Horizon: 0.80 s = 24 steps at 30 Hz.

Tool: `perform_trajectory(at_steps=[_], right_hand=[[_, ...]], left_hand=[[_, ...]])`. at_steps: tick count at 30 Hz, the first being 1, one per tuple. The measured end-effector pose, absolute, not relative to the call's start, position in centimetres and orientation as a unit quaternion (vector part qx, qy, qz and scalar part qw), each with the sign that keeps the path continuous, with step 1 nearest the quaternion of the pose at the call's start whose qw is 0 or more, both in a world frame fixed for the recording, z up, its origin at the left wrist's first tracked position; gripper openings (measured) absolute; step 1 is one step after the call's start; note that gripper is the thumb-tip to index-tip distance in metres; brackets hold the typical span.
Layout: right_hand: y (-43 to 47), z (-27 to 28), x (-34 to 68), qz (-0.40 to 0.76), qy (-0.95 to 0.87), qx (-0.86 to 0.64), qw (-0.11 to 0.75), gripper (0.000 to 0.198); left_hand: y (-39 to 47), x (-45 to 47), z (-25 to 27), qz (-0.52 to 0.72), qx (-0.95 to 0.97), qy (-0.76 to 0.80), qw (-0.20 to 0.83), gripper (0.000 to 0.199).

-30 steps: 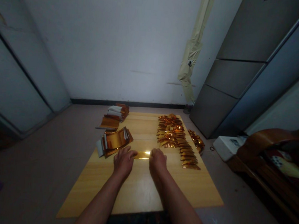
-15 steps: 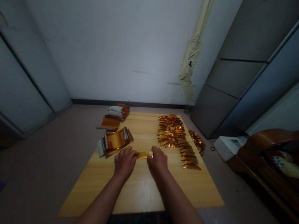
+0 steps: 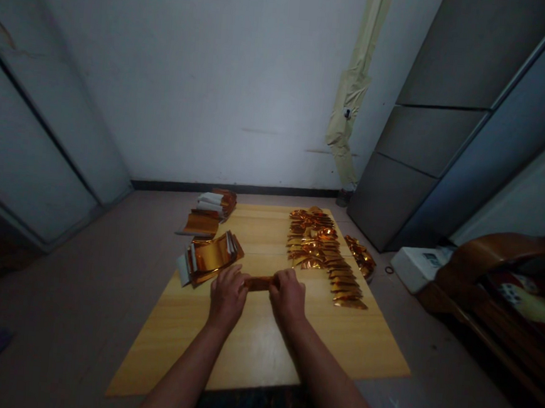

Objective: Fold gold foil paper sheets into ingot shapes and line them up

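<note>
Between my two hands, a narrow folded strip of gold foil paper point(image 3: 260, 283) lies low over the wooden table point(image 3: 252, 341). My left hand point(image 3: 228, 295) pinches its left end, and my right hand point(image 3: 288, 296) pinches the right end; my fingers cover both ends. Just beyond my left hand sits a loose stack of gold foil sheets point(image 3: 212, 257) with some pale backs showing. To the right of my right hand, overlapping folded gold foil pieces point(image 3: 345, 285) run in a row toward a larger pile of them point(image 3: 312, 238).
More foil sheets point(image 3: 200, 223) lie at the table's far left corner. Off the right edge is a container of shiny gold pieces point(image 3: 360, 258). A white box point(image 3: 416, 269), a wooden seat point(image 3: 476, 308) and a grey refrigerator point(image 3: 397, 176) stand on the right.
The strip between my hands has turned from bright gold to a darker brown-orange look and seems narrower. Both hands have barely shifted and still grip its ends.
</note>
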State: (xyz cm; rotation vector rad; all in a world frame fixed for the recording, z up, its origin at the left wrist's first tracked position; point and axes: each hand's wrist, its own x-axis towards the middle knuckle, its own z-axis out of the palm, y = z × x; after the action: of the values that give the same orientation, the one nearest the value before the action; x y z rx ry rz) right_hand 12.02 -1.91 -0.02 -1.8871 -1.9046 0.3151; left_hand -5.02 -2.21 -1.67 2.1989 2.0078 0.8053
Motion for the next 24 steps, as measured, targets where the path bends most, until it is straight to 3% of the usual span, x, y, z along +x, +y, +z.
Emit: perform_trajectory(at_steps=[6, 11, 24], right_hand=[[-2.2, -0.5, 12.5, 0.086, -0.726, -0.632, 0.256, 0.017], [-2.4, -0.9, 13.1, 0.054, -0.757, -0.605, 0.242, 0.017], [-2.4, -0.3, 15.2, 0.120, -0.789, -0.558, 0.225, 0.020]], left_hand=[[-2.3, -5.1, -2.0, 0.314, 0.723, 0.615, 0.005, 0.011], [-3.0, -5.0, -1.3, 0.299, 0.743, 0.598, -0.014, 0.016], [-2.7, -4.9, -1.5, 0.276, 0.761, 0.579, 0.096, 0.016]])
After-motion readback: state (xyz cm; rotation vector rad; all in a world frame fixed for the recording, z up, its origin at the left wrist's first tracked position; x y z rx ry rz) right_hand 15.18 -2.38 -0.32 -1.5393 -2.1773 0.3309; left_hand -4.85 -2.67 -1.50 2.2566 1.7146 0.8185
